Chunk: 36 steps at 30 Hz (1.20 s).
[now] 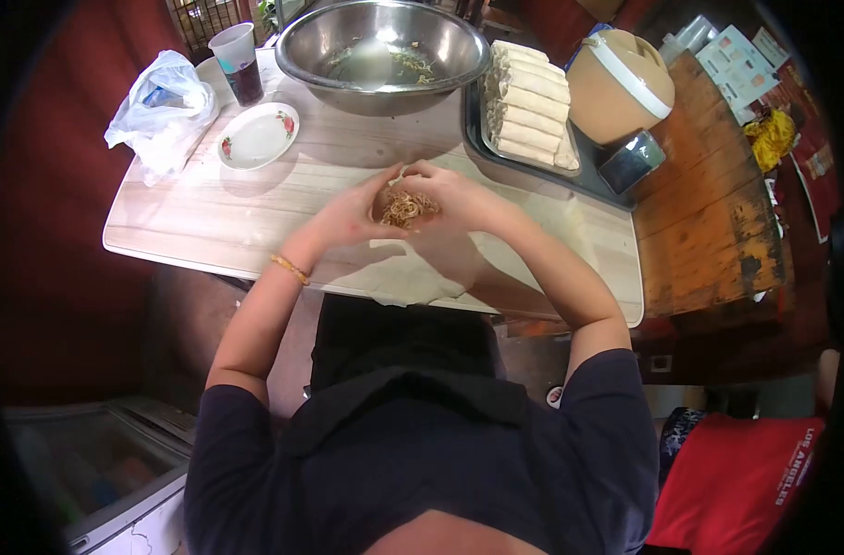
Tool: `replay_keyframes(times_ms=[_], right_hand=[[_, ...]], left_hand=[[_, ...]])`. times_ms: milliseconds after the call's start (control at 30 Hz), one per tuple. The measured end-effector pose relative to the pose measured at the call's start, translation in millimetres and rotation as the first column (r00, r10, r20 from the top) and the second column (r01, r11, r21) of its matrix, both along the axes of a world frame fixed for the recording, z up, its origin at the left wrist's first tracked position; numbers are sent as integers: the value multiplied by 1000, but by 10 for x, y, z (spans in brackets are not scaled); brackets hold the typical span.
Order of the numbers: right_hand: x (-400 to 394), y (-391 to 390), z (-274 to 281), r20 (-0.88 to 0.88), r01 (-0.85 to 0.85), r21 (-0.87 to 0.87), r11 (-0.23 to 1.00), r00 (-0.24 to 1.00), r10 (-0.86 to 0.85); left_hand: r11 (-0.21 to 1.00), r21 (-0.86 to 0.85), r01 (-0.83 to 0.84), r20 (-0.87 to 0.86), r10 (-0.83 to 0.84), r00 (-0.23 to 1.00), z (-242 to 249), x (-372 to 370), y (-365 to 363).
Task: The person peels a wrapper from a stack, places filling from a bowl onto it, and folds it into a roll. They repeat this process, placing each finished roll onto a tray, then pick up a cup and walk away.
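My left hand (350, 211) and my right hand (459, 199) curve around a clump of brown, shredded filling (405, 209) just above the table. Fingertips of both hands come close together at the far side of the clump. Beneath, a thin pale wrapper (412, 289) lies on the table, its near corner reaching the front edge. To the right, spring rolls (530, 106) are stacked in layers on a dark tray (616, 192). Behind my hands stands a large steel bowl (385, 92) with scraps of filling and some liquid inside.
A floral saucer (255, 139), a plastic cup (239, 69) of dark drink and a plastic bag (163, 111) sit at the left. A tan cooler jug (616, 88) and a dark phone-like object (631, 161) are right. Someone in red (736, 481) is at lower right.
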State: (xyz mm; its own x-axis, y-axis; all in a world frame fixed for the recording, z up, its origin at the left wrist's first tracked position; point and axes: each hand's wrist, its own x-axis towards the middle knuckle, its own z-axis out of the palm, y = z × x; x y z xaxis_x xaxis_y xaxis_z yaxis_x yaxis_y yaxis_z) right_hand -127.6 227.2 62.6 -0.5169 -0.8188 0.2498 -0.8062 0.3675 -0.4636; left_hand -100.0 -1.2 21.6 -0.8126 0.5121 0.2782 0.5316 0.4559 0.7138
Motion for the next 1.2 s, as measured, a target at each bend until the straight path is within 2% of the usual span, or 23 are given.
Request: replay_keyframes(times_ms=[33,100,233,267,300,333,400,433,467,500,533,600,633,733,767,800,833,933,1000,1033,1100,1133,1200], right_hand=[[-4,21,20,-30,17,-5,1000,999,-18],[-70,71,-49,-28,31,22,999,999,-31],[-147,167,-239,-9,99,104,990,995,-99],[-150,193,-291,-6,100,102,990,995,-100],[-134,203,-298,14,107,18,994,994,-107],[-127,207,-301,33,115,-65,991,993,-113],[-18,167,-280,33,127,-140,982,992,-124],[24,135,-261,28,137,-211,968,991,-134],[0,118,-308,30,141,-213,967,990,-137],[-39,90,-357,-5,72,-199,977,997,-74],[-67,81,-396,-39,1,-183,983,999,-9],[-70,100,-437,-25,46,-125,991,998,-50],[-61,108,-444,-13,90,-63,994,996,-91],[-44,143,-395,-18,101,-41,994,995,-102],[-17,144,-375,-17,102,-42,994,995,-103],[38,136,-328,-11,123,-124,985,992,-125],[66,133,-306,-2,144,-206,968,989,-148],[-2,141,-388,-67,105,-221,970,990,-123],[-72,163,-451,-132,92,-164,982,985,-114],[-93,188,-469,-196,86,-103,991,975,-105],[-102,252,-455,-187,80,-87,993,978,-95],[-94,271,-430,-176,74,-69,995,981,-85],[8,267,-401,-129,116,-129,985,983,-132]], left_hand=[[1000,-6,2,-2,-2,1000,2,4,18],[1000,-28,-5,146,9,989,6,17,58],[999,-41,-2,94,5,996,-66,-38,68],[1000,30,0,168,-5,986,-91,-26,54],[995,99,-4,240,-20,971,-75,-3,53],[995,98,-4,241,-20,970,-53,12,44],[1000,8,-20,-6,20,1000,-11,60,34],[1000,6,-15,-4,15,1000,-58,40,41],[999,35,-5,-70,8,998,-133,-6,50],[998,64,5,-137,3,991,-114,-11,70],[998,61,7,-136,2,991,-94,-9,74],[997,81,-8,100,0,995,-35,-7,86],[997,80,-7,101,-1,995,-50,-28,69],[991,131,26,175,-49,983,-42,-69,-3],[995,100,20,220,-41,975,-19,-68,-31],[998,68,15,264,-32,964,16,-62,-39],[998,68,15,264,-33,964,24,-48,-32],[988,133,76,174,-99,980,21,-4,51],[997,-80,-9,-66,4,998,-4,-4,165],[997,-81,-9,-66,4,998,-35,-18,199],[998,65,25,53,-28,998,-78,-65,258],[997,66,26,51,-30,998,-81,-78,263],[994,112,9,120,-23,993,-70,-80,277]])
